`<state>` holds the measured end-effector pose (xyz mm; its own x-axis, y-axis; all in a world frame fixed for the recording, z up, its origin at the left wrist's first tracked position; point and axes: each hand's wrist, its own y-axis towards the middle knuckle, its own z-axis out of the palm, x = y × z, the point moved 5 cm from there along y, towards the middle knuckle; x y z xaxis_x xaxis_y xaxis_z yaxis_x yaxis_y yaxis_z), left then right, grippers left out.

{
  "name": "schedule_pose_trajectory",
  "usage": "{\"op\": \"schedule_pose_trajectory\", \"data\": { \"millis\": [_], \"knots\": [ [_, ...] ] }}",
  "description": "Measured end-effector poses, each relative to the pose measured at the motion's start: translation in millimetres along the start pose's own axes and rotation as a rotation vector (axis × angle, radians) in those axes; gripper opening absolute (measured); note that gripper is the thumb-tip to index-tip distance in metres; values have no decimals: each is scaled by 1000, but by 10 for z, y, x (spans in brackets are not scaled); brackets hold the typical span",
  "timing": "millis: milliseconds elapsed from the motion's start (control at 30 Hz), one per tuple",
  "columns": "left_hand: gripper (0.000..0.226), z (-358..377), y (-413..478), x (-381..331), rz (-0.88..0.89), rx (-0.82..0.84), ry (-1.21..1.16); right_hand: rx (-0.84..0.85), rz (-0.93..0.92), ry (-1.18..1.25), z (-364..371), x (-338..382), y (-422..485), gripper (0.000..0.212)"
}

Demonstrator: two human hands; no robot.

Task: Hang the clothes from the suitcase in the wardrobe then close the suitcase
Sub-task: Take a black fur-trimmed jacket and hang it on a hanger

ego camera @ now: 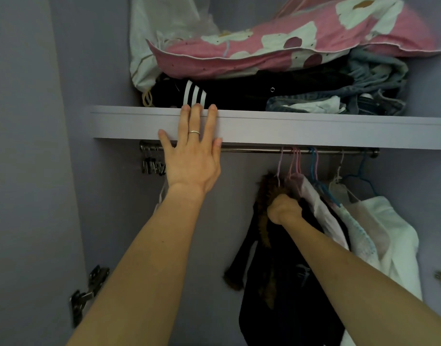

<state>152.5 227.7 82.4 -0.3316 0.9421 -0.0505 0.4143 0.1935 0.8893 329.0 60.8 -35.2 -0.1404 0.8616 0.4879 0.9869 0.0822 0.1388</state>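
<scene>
2 hands share the work: your left hand (193, 156), spread flat and empty on the shelf (314, 128) edge at frame centre-left, likely steadies you, while your right hand (285, 208) is fisted around the dark fur-trimmed coat (276, 283) hanging from the rail (251, 150), lower centre.

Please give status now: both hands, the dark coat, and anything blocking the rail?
Left hand flat on shelf edge, open. Right hand shut on dark coat at collar. Rail crowded right, free in the middle.
</scene>
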Motion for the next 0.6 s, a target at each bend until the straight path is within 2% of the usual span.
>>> {"op": "schedule_pose_trajectory", "data": {
  "millis": [100,233,300,433,600],
  "knots": [
    [60,-17,1,-3,-7,50,3,69,-48,-13,-66,-20,-91,36],
    [61,-103,6,-40,-37,176,19,326,-38,38,-368,-120,-439,52],
    [66,-192,-22,-67,-65,255,17,395,-95,-59,-595,-122,-655,53],
    [86,-525,44,-193,-82,515,-3,402,-184,-93,-1243,-111,-1113,58],
    [72,-1149,-359,-503,-84,777,-235,282,-267,-10,-1954,-337,-2046,50]
  ]
}}
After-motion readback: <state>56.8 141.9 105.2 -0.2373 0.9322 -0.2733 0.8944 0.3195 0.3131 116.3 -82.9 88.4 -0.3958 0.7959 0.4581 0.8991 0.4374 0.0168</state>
